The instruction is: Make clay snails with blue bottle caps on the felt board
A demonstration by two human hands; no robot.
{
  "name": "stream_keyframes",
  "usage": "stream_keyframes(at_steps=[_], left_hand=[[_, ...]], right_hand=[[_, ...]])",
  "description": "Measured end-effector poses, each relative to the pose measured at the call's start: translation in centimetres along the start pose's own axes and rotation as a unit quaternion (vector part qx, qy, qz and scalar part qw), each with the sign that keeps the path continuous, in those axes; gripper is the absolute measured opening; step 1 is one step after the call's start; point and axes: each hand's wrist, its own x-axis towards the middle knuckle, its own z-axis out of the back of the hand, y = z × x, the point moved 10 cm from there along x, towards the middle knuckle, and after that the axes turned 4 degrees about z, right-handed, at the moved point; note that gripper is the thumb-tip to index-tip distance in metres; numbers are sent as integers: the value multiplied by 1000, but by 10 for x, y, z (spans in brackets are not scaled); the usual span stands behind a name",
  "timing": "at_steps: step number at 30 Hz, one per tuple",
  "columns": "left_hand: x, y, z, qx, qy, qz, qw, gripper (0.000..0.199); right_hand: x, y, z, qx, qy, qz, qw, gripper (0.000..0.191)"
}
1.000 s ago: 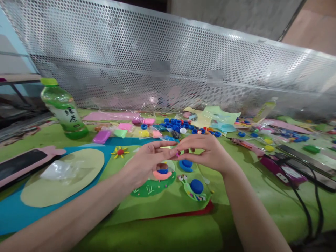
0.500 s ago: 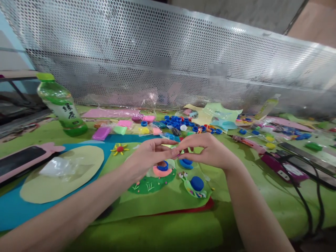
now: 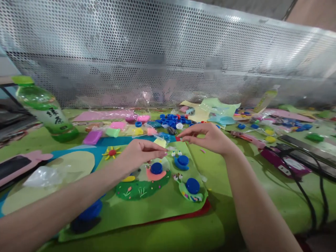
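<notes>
My left hand [image 3: 143, 153] hovers over the green craft sheet [image 3: 162, 213], thumb and forefinger pinched together; what they hold, if anything, is too small to make out. Up and to the right, my right hand [image 3: 206, 137] is raised with fingers stretched and slightly apart, nothing visible in them. Below it shows a tiny pink bit [image 3: 202, 151]. The sheet carries bottle-cap snails: a pink-bodied snail [image 3: 156, 171], a blue snail [image 3: 181, 161] and a light green snail [image 3: 191, 189] with googly eyes. A yellow clay sun [image 3: 112, 153] is at its upper left.
At left stand a green tea bottle [image 3: 47, 112] and a phone in a pink case [image 3: 21, 164]. Blue caps [image 3: 172, 120] and clay packets [image 3: 93, 137] lie behind the sheet. A purple power strip [image 3: 286, 162] with black cables is at right. A perforated metal panel [image 3: 118, 52] rises behind.
My hands were together at the fingertips and have now separated, the left moving left and down. The snails beneath are now uncovered. The view has shifted slightly.
</notes>
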Motion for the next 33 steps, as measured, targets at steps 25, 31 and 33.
stream_keyframes(at_steps=[25, 31, 33], left_hand=[[29, -29, -40, 261, -24, -168, 950, 14], [31, -22, -39, 256, -32, -154, 954, 18], [31, -20, -37, 243, -35, -139, 959, 18]], right_hand=[[1, -35, 0, -60, 19, -13, 998, 26], [0, -38, 0, -62, 18, -13, 998, 28], [1, -37, 1, -66, 18, -11, 998, 27]])
